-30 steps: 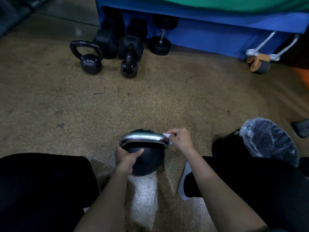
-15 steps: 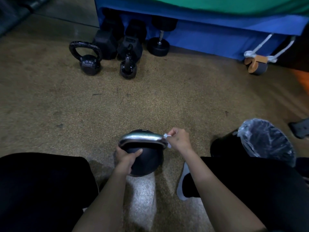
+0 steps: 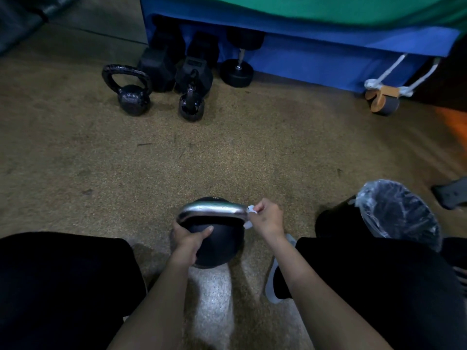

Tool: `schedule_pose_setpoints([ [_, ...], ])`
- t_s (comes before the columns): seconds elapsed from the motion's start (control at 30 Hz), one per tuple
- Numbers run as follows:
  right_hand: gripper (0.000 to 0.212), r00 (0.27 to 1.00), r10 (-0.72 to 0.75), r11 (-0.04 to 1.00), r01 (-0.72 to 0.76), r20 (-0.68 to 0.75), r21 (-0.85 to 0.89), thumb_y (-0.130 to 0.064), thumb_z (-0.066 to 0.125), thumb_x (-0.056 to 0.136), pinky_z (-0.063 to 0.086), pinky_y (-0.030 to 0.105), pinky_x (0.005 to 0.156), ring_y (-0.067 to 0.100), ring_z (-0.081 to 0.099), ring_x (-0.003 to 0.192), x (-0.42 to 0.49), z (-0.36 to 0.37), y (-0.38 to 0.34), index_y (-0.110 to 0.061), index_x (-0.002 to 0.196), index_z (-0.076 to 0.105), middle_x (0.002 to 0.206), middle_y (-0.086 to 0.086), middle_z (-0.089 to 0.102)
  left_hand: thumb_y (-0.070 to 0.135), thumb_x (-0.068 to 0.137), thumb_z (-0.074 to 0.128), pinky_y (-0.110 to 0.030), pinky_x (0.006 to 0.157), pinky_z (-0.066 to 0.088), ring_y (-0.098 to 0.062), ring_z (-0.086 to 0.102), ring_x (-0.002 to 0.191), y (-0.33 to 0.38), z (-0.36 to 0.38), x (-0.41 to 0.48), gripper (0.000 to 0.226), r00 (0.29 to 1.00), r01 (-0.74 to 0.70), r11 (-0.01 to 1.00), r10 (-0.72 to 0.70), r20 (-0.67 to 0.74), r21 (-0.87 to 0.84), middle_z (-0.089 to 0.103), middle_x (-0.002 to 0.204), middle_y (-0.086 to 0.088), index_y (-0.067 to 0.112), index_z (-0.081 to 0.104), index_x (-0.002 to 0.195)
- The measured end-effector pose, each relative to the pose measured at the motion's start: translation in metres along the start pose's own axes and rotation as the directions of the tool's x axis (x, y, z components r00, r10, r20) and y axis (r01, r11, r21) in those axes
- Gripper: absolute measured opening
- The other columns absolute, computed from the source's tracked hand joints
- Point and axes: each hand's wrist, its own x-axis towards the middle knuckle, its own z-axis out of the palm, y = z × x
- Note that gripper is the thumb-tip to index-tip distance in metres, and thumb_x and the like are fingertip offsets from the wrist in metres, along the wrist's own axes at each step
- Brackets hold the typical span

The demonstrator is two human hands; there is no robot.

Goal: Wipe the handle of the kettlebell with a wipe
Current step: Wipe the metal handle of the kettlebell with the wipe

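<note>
On floor point(image 3: 227, 152), kettlebell point(image 3: 223, 245) upright, handle point(image 3: 212, 209) crosswise; right hand point(image 3: 267, 219) pinching wipe point(image 3: 248, 225), left hand point(image 3: 188, 239) seemingly gripping its body.

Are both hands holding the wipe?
No, only the right hand pinches the wipe at the handle end; the left hand grips the kettlebell by its black body.

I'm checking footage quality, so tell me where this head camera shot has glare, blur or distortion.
Head view: dim overall; glare streaks the steel handle of the kettlebell; a bright patch washes out the floor just this side of it; wide-angle stretch smears the orange patch at the right edge; centre sharp.
</note>
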Motion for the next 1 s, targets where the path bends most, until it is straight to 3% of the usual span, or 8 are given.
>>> schedule_pose_setpoints([
  [0.13, 0.01, 0.999, 0.017, 0.999, -0.016, -0.046, 0.037, -0.007, 0.059, 0.083, 0.033, 0.012, 0.048, 0.011, 0.05, 0.056, -0.003, -0.001, -0.003, -0.011, 0.076, 0.054, 0.056, -0.007, 0.05, 0.062, 0.019, 0.092, -0.074, 0.109, 0.046, -0.039, 0.054, 0.141, 0.005, -0.001, -0.006, 0.137, 1.0, -0.005, 1.0, 0.005, 0.005, 0.005, 0.055, 0.155, -0.002, 0.042, 0.036, 0.142],
  [0.27, 0.018, 0.996, 0.008, 0.999, -0.005, -0.087, 0.039, -0.007, 0.06, 0.082, 0.032, 0.021, 0.06, 0.018, 0.051, 0.068, -0.009, 0.009, 0.001, -0.014, 0.072, 0.046, 0.072, 0.002, 0.055, 0.061, 0.019, 0.092, -0.075, 0.108, 0.046, -0.039, 0.054, 0.141, 0.002, -0.002, -0.002, 0.137, 1.0, -0.002, 1.0, 0.002, 0.016, 0.002, 0.055, 0.155, -0.002, 0.042, 0.036, 0.142],
  [0.43, 0.021, 0.994, 0.052, 0.994, -0.043, -0.095, 0.096, -0.006, 0.059, 0.081, 0.033, 0.021, 0.062, 0.019, 0.052, 0.069, -0.007, 0.01, 0.003, -0.015, 0.068, 0.045, 0.072, 0.004, 0.056, 0.061, 0.019, 0.092, -0.077, 0.106, 0.047, -0.042, 0.053, 0.142, 0.002, -0.002, 0.001, 0.139, 1.0, -0.004, 1.0, 0.003, 0.023, 0.012, 0.053, 0.156, -0.005, 0.043, 0.034, 0.143],
  [0.67, 0.018, 0.992, 0.07, 0.993, -0.06, -0.107, 0.099, -0.008, 0.062, 0.08, 0.027, 0.019, 0.053, 0.018, 0.051, 0.066, -0.008, 0.013, 0.007, -0.013, 0.069, 0.048, 0.071, 0.004, 0.056, 0.059, 0.019, 0.094, -0.079, 0.106, 0.046, -0.042, 0.053, 0.142, -0.001, 0.0, 0.005, 0.139, 1.0, 0.003, 1.0, -0.003, 0.004, 0.003, 0.054, 0.156, -0.005, 0.041, 0.034, 0.142],
  [0.87, 0.014, 0.992, 0.106, 0.991, -0.099, -0.068, 0.095, -0.015, 0.065, 0.079, 0.034, 0.02, 0.061, 0.02, 0.055, 0.07, -0.007, 0.012, 0.009, -0.013, 0.072, 0.053, 0.073, 0.004, 0.059, 0.029, 0.056, 0.106, -0.076, 0.107, 0.046, -0.04, 0.054, 0.14, 0.013, 0.002, -0.016, 0.112, 0.998, 0.033, 0.999, -0.033, -0.046, 0.005, 0.055, 0.154, -0.007, 0.035, 0.038, 0.144],
  [1.0, 0.018, 0.99, 0.116, 0.981, -0.103, -0.075, 0.166, -0.014, 0.064, 0.078, 0.037, 0.023, 0.061, 0.02, 0.056, 0.068, -0.007, 0.01, 0.005, -0.014, 0.067, 0.051, 0.07, 0.004, 0.06, 0.027, 0.058, 0.106, -0.077, 0.107, 0.046, -0.04, 0.053, 0.141, 0.015, 0.001, -0.018, 0.109, 0.998, 0.041, 0.999, -0.04, -0.051, 0.012, 0.055, 0.154, -0.008, 0.032, 0.038, 0.144],
])
